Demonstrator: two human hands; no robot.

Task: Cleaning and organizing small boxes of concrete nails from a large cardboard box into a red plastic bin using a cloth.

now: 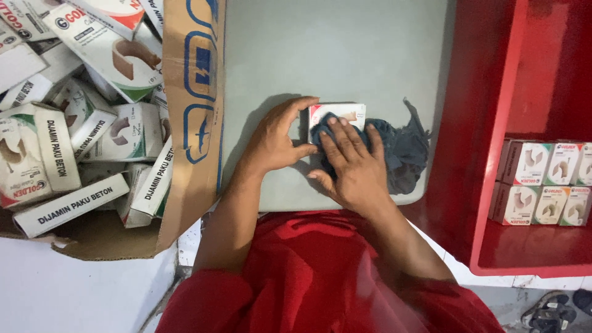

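Small white box [345,112] with red trim is lying flat on the grey table [345,43], near its front edge. It is pinched at its left end by the left hand [274,139]: thumb on the near side, fingers curled over the far edge. Right hand [351,163] is laid flat, fingers spread, pressed onto a dark blue-grey rag [401,151] that covers part of the box top. Rag is bunched out to the right of the box, one corner trailing toward the back of the table

Big open cardboard carton [197,92] is set just left of the table, flap touching the table edge. It is filled with a loose heap of similar white boxes [92,129], lying at all angles. Red shelf unit [487,123] is placed at the right, against the table side; two neat rows of the same small boxes [542,182] are stacked upright inside it. Red shirt [308,277] is seen at the bottom. Sandals [552,308] are visible on the floor, lower right corner
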